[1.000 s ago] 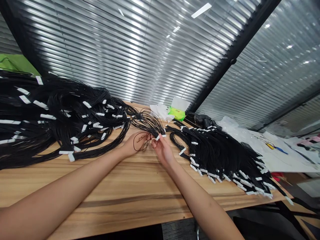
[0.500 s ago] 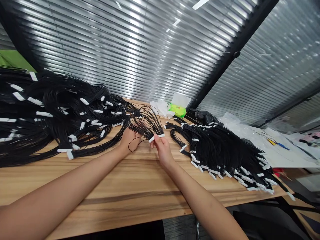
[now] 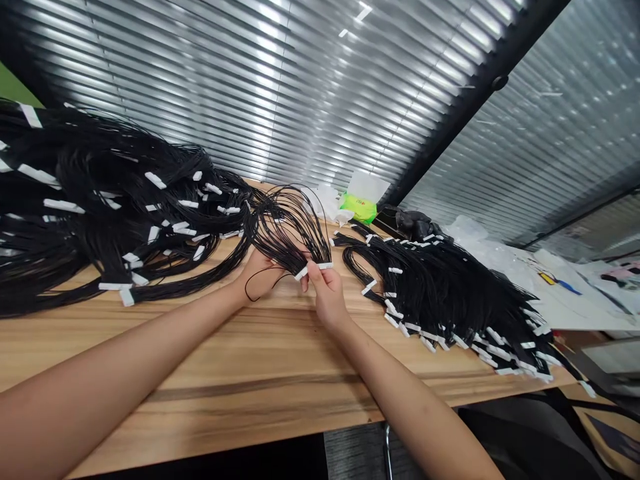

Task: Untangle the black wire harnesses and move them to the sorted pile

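My left hand lies under a fan of thin black cords with its fingers curled round them, and a loose loop of cord hangs below its palm. My right hand pinches the white tagged ends of that same bundle, just right of the left hand. Both hands hover over the wooden table near its middle. The bundle runs back into a large heap of black cords at the left.
A second pile of black cords with white tags spreads to the right of my hands. A green tissue pack and a black object sit at the back. White papers cover the far right. Window blinds stand behind the table.
Both hands have lifted and moved slightly away from me with the bundle. The left hand went from pinching a cord loop to lying under the fanned cords.
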### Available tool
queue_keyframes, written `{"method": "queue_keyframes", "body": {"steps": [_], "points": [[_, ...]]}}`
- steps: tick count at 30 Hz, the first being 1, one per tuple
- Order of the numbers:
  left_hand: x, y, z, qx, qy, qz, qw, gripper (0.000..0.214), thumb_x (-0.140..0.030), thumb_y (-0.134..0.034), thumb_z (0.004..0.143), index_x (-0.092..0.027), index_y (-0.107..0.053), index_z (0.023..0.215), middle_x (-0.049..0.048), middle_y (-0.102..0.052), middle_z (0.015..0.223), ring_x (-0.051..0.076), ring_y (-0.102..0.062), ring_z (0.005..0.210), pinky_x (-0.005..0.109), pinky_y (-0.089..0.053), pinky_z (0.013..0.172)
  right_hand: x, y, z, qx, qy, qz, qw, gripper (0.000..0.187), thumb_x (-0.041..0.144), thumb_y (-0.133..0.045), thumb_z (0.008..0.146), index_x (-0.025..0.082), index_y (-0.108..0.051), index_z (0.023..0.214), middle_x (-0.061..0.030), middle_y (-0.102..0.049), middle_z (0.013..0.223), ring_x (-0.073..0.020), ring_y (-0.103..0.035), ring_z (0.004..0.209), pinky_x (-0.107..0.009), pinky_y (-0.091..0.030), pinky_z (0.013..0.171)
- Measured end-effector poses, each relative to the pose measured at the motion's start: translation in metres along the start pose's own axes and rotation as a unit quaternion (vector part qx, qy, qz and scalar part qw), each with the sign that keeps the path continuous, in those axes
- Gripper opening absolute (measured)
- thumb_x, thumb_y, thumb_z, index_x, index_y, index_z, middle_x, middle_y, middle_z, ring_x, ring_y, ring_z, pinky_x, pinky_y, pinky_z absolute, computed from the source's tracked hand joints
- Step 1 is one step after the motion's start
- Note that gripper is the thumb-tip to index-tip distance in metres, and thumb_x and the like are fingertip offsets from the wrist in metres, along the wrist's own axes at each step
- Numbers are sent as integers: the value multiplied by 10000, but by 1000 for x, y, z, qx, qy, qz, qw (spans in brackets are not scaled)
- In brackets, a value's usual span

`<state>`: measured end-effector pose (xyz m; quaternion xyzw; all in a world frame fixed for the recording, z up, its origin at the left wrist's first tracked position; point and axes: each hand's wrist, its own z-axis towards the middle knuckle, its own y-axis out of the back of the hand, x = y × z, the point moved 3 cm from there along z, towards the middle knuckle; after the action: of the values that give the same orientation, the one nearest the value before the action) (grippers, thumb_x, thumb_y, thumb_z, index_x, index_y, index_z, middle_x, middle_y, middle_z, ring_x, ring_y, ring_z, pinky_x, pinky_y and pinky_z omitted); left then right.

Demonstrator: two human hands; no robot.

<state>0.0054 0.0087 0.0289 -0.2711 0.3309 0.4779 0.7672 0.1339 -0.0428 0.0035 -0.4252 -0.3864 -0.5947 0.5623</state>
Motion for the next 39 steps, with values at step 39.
{"method": "queue_keyframes", "body": {"steps": [39], "points": [[15, 1, -6, 52, 89, 116, 988, 304, -433, -341, 953, -184, -491, 863, -34, -431, 595, 117, -410, 557, 246, -353, 582, 3, 19, 5, -231, 56, 8, 971, 464, 545, -480, 862, 218, -373, 551, 60, -372, 491, -104, -360, 495, -269, -314, 550]]}}
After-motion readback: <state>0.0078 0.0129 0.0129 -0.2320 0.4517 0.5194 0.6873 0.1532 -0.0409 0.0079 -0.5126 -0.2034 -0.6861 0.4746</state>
